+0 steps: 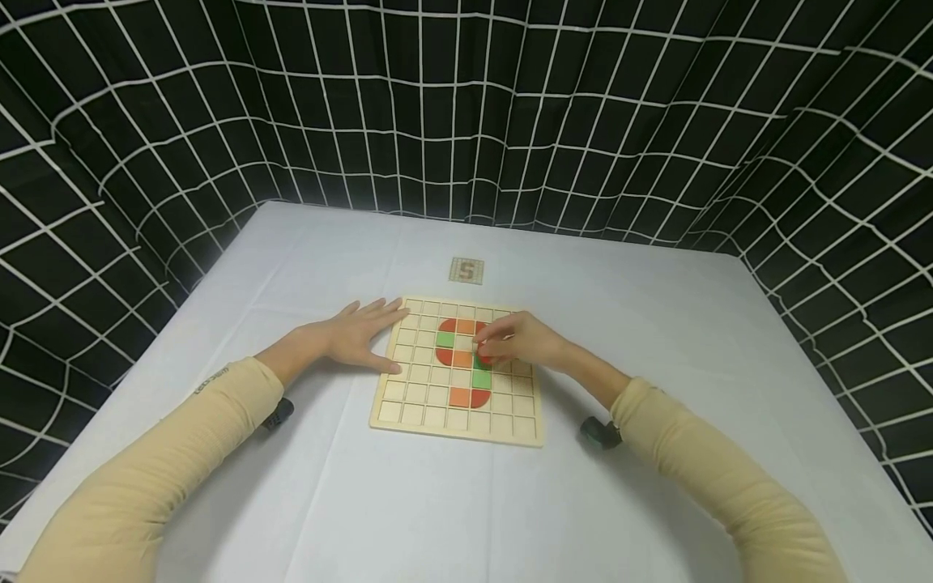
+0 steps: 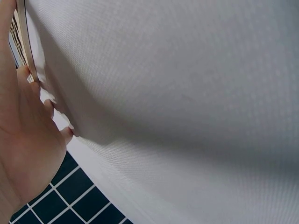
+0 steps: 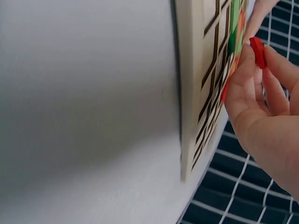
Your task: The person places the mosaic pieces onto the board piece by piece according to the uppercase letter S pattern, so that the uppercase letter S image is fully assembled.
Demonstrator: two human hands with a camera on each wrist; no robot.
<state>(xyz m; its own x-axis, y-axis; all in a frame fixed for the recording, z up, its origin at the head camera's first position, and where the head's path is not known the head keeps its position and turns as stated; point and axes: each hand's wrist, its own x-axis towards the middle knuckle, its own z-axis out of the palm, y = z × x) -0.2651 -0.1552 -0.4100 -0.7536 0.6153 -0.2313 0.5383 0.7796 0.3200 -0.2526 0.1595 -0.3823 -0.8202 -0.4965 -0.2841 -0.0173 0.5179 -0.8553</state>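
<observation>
A pale wooden grid board (image 1: 415, 414) lies on the white-covered table, with red rounded-corner pieces, orange squares and green squares (image 1: 482, 378) set in some cells. Fingers spread, the left hand (image 1: 357, 334) rests at the board's left edge, its thumb and fingertips touching it. Over the board's middle, the right hand (image 1: 530, 340) pinches a small red piece (image 3: 258, 52) between thumb and finger, tilted off the board in the right wrist view. That hand hides some cells on the right. In the left wrist view the left palm (image 2: 32, 144) shows beside the board's edge.
Beyond the board's far edge lies a small square card (image 1: 466, 270) with a brown figure on a grid. Dark devices (image 1: 601, 432) are worn at both wrists. Black curtains (image 1: 452, 113) with white grid lines surround the table (image 1: 408, 502).
</observation>
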